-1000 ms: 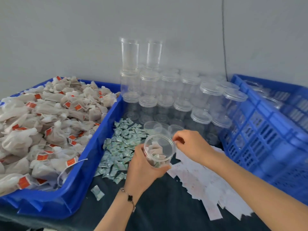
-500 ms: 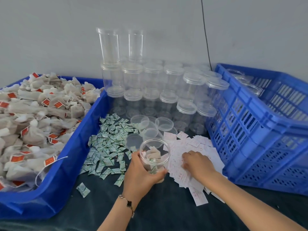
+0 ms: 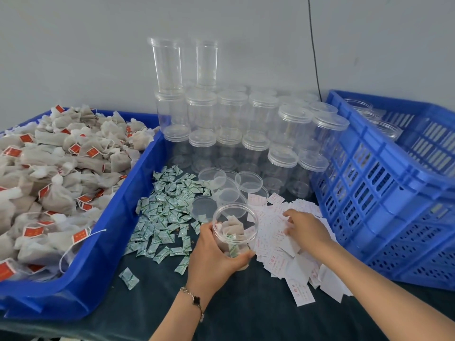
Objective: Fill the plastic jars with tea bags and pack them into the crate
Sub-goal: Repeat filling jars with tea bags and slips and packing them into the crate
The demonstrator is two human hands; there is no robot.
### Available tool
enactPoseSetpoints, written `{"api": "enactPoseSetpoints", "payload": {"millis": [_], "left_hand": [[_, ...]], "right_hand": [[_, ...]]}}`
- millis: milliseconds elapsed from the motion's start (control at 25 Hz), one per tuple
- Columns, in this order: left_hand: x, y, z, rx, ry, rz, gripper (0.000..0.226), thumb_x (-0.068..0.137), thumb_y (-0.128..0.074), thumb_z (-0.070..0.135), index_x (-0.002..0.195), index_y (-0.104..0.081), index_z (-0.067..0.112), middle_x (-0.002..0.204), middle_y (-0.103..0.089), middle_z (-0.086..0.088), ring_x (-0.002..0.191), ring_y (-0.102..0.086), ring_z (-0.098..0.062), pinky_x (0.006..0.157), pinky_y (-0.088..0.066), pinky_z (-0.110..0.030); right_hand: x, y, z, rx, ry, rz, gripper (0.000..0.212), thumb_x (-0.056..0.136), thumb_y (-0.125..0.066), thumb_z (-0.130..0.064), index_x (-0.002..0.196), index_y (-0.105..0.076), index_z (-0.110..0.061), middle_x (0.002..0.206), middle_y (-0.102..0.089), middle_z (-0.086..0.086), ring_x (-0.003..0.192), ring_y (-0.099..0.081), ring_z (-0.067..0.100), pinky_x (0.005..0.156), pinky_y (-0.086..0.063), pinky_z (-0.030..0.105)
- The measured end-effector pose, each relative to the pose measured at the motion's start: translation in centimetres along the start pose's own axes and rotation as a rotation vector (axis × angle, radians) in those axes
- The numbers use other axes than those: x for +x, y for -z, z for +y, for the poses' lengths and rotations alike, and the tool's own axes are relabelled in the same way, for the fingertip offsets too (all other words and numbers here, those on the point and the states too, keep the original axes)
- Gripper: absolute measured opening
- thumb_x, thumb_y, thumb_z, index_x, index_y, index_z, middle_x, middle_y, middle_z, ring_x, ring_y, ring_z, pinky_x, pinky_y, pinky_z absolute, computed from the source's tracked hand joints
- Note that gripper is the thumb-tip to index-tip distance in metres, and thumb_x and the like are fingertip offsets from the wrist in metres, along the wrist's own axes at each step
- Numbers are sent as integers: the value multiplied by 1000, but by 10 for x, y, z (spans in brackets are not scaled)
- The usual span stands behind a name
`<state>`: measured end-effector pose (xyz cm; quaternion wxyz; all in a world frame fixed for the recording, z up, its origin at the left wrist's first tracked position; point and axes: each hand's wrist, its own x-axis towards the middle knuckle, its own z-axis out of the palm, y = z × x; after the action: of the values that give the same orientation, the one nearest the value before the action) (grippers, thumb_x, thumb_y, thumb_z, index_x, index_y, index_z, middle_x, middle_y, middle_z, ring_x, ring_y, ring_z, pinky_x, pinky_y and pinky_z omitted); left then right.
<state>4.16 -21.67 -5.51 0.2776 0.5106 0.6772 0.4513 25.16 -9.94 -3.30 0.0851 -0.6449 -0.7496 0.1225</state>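
Gripping an open jar (image 3: 235, 231) of tea bags upright above the table, the left hand (image 3: 214, 254) steadies it while the right hand (image 3: 304, 226), fingers relaxed, touches paper slips (image 3: 283, 242), likely needing one pinched free next.

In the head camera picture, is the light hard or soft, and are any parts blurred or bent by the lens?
Head view: the light is soft and even, with weak shadows only. The clear stacked jars melt into the grey wall, so their edges are hard to read. The right hand on the paper slips looks slightly smeared. The wide lens bows the blue crate and the tea bag bin outward.
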Motion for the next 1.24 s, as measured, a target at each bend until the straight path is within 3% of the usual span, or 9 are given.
{"api": "enactPoseSetpoints", "payload": {"millis": [240,360,520,680,840,960,1080,1160,1240], "left_hand": [[-1,0,1,8,-5,5,84,36,-71,73,102,-29,43,102,-58,21,85,-59,6,72,-50,-23],[-1,-1,0,0,-3,7,82,36,-72,72,100,-29,44,101,-58,21,83,-59,6,72,-52,-24],[0,-1,0,8,1,1,80,36,-72,73,97,-28,46,97,-59,20,79,-59,8,68,-51,-20],[0,-1,0,9,-5,-5,80,36,-72,73,98,-28,49,97,-58,21,79,-58,10,66,-48,-17],[0,0,-1,11,-9,0,83,37,-72,73,101,-29,44,101,-58,19,84,-59,4,71,-50,-22],[0,0,-1,7,-13,-2,80,37,-72,72,99,-29,45,100,-59,18,83,-59,5,69,-49,-19],[0,0,0,-1,-8,3,79,38,-74,71,98,-28,49,98,-59,18,80,-59,6,67,-49,-18],[0,0,0,5,-3,9,78,38,-75,70,96,-28,47,98,-60,17,81,-60,4,67,-50,-20],[0,0,-1,8,-1,9,78,38,-75,69,96,-28,45,98,-60,17,82,-60,2,66,-49,-21]], "right_hand": [[6,16,-5,228,-25,131,10,79,-73,-22,81,-64,-26,75,-57,-11,76,-55,13,64,-44,29],[9,26,-4,217,-36,159,23,78,-75,-36,68,-60,-23,68,-59,-9,69,-56,12,61,-42,30],[11,31,0,154,-19,181,36,90,-64,-27,57,-52,-19,56,-54,-7,57,-48,12,52,-34,28],[11,29,3,69,-58,114,10,99,-47,-23,98,-52,-14,84,-57,-2,78,-52,17,60,-37,30],[9,28,4,-41,-69,20,21,101,-34,-14,82,-43,-15,76,-50,-1,69,-46,15,60,-36,30],[3,37,-2,-48,-1,108,25,100,-42,-14,95,-65,-8,114,-59,5,100,-54,25,84,-46,36],[-7,58,-34,341,71,272,18,97,-50,-14,98,-67,-11,103,-63,5,92,-61,18,76,-48,27],[-21,73,-66,782,98,134,10,92,-58,-12,90,-64,-19,82,-68,-3,69,-63,2,60,-48,15],[-33,73,-91,776,192,21,13,84,-67,-12,83,-63,-24,68,-68,-10,57,-60,-6,52,-44,7]]}}
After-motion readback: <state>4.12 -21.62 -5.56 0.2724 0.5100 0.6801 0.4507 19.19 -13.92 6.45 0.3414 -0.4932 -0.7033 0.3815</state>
